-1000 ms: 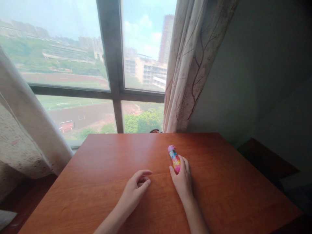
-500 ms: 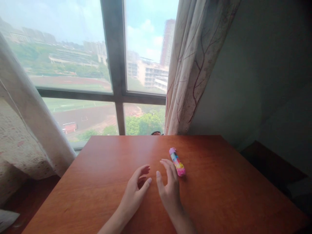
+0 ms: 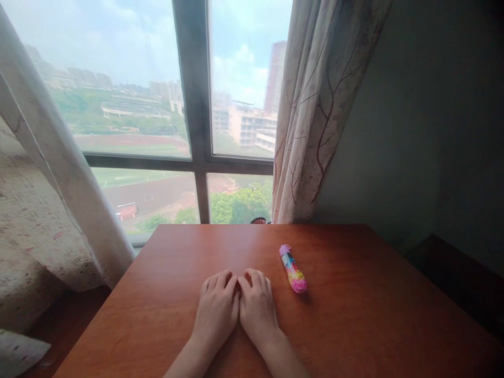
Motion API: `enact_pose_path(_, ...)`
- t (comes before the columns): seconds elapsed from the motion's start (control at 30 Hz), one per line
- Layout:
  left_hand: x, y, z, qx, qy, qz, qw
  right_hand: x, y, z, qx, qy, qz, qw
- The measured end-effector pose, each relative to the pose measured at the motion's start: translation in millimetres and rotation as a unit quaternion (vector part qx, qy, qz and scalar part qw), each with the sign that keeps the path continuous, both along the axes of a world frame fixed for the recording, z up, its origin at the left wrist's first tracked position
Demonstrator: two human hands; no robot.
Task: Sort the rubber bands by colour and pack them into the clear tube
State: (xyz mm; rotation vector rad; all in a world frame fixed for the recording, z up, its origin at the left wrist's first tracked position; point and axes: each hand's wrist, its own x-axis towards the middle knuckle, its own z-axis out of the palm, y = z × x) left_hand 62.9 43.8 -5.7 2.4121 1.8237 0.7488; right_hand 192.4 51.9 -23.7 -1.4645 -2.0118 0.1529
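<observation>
My left hand [image 3: 217,304] rests palm down on the brown wooden table [image 3: 157,294], its fingers loosely bent and lying on the surface. Beside it, my right hand [image 3: 258,305] lies the same way, and the thumb sides of the two hands touch. Neither hand shows anything held, though the palms are hidden. To the right of my right hand, apart from it, lies a slim colourful tube-shaped item [image 3: 293,269] with a lilac top, a small loop and a bright pink lower end. Its exact kind is unclear.
Behind the table stands a window with a dark frame [image 3: 200,167]. A patterned curtain [image 3: 303,131] hangs at its right and another curtain [image 3: 79,199] at its left. A dark round-edged object [image 3: 259,220] shows just past the table's far edge.
Both hands have gone from raised, facing each other with curved fingers, to palm down on the table, touching. The view has shifted slightly; the colourful item stays in place on the table.
</observation>
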Motion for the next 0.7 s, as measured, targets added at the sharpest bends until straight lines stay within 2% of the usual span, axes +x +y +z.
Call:
enact_pose_path(0.2, 1.8, 1.6, -4.9, 0.027, 0.055, 0.031, 0.998, -1.4, -3.1, 2.6, -0.021, -0.038, -0.024, 0.999)
enact_pose_path(0.33, 1.1, 2.9, -9.4, 0.051, 0.058, 0.024, 0.997, -3.2, -1.1, 1.0, -0.026, -0.046, -0.024, 0.998)
enact_pose_path(0.57, 3.1, -0.4, -1.8, 0.039, 0.055, 0.031, 0.997, -2.7, -3.3, -2.3, 0.005, -0.049, -0.046, 0.998)
enact_pose_path(0.7, 1.9, 1.0, -7.4, 0.054, 0.064, 0.033, 0.996, -3.4, -3.5, -1.2, -0.005, -0.059, -0.049, 0.997)
